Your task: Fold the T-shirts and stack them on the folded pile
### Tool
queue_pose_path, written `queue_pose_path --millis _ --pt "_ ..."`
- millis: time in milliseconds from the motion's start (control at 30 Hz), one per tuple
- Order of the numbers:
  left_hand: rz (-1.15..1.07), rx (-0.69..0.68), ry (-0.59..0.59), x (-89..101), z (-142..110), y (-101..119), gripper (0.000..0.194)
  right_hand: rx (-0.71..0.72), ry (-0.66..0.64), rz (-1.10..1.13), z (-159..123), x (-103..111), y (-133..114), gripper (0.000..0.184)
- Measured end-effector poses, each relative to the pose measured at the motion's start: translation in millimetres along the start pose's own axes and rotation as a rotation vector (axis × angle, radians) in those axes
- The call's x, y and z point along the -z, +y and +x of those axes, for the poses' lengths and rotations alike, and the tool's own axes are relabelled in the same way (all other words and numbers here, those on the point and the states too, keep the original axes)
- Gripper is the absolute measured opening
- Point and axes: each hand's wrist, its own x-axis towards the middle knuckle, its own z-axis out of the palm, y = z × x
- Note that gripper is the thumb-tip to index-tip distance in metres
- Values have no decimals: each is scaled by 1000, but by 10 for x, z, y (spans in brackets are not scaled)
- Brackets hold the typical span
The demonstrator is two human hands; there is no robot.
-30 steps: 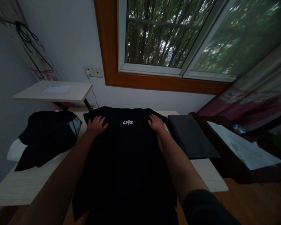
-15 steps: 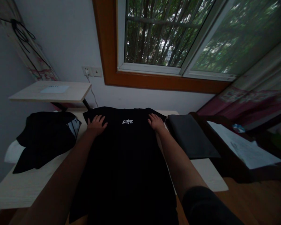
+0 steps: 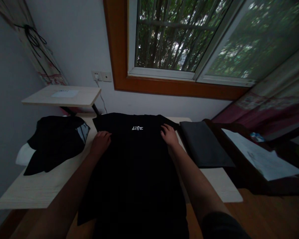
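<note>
A black T-shirt lies spread over the pale table, with its collar and sleeves toward the wall and small white lettering near the top. My left hand is at the shirt's left side below the sleeve, its fingers bent together on the cloth and its thumb hidden. On the opposite side, my right hand rests on the shirt below the right sleeve, fingers slightly bent and apart. The shirt's lower part hangs at the table's near edge, where it merges with other dark cloth.
Bunched black clothing lies on the table's left part, beside a raised wooden shelf with a paper label. A dark grey flat folder-like item lies to the right. Beyond it are white sheets. A window is above.
Both hands have slid a little down the shirt toward me. The left fingers, spread flat before, are now curled at the shirt's side. The view has shifted slightly.
</note>
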Motion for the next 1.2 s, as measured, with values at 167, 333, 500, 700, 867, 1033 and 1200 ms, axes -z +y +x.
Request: queue_pose_path --millis 167,333,500,700,867,1033,1200 --pt "32 17 -5 104 -325 71 38 49 8 29 -251 147 -86 37" --pt "26 71 -61 193 -435 196 44 22 -46 -6 -482 321 -214 37" --pt "45 101 -88 224 -466 285 47 15 -81 -44 -642 409 -286 43" --pt "44 120 -133 150 -402 294 50 41 -109 -112 -640 403 -292 45" --pt "55 153 -153 64 -174 307 50 36 -127 -147 -487 346 -253 46" --pt "69 165 -133 -45 47 322 52 20 -153 -163 -351 273 -172 48" --pt "56 163 -100 -150 214 270 53 31 -178 -169 -242 240 -126 49"
